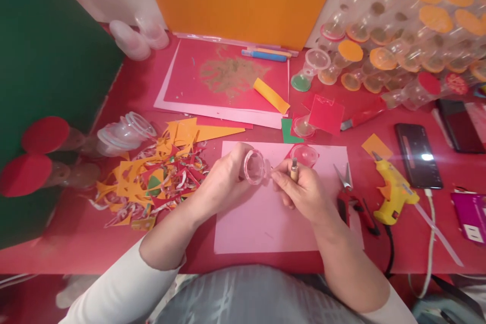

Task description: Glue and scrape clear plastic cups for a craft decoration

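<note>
My left hand [227,174] is closed around a small clear plastic cup-like piece [255,167], its round rim tilted toward me. Close against its narrow end, my right hand [299,187] has thumb and forefinger pinched together. A slim tool with a metal tip and a tan handle [294,169] sticks up between the fingers of that hand; its exact kind is unclear. Both hands are above a pale pink sheet [261,228]. Just beyond the right hand lies another clear round piece [305,154] on red card.
Paper scraps [152,177] are heaped at left. Scissors [343,179], a yellow glue gun [395,190] and a phone [417,154] lie at right. Clear plastic hourglass shapes with coloured discs [402,55] fill the back right. A green board [49,76] stands at left.
</note>
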`<state>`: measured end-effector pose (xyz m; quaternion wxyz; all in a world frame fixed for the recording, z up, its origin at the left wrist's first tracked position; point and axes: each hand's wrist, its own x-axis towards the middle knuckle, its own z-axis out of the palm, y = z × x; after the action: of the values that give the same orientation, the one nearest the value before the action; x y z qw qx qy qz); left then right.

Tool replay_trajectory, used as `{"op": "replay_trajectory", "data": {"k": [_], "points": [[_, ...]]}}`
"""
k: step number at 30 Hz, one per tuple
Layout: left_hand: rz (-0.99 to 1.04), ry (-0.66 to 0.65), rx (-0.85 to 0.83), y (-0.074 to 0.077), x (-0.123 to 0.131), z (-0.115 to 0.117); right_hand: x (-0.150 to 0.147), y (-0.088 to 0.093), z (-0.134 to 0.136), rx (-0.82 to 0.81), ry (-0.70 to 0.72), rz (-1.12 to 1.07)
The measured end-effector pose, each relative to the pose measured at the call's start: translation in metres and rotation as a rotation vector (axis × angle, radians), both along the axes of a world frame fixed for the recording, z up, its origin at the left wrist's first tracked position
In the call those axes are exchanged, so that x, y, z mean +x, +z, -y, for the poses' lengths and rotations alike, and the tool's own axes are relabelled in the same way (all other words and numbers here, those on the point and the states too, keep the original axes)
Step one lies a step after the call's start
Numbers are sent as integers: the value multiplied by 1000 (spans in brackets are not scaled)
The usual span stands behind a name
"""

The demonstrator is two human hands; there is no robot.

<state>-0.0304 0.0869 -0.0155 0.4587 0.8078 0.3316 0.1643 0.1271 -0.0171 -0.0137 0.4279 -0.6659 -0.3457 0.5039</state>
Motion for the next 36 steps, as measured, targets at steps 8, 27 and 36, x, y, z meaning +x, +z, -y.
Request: {"op": "replay_trajectory", "data": {"k": [8,27,36], "points": [[125,143,-84,-10,0,-5,-7,1,3,4,62,37],[265,302,-302,-21,6,-1,-18,-4,4,47,10,-256],[285,343,-246,-18,11,1,-20,-6,1,8,-25,-308]]}}
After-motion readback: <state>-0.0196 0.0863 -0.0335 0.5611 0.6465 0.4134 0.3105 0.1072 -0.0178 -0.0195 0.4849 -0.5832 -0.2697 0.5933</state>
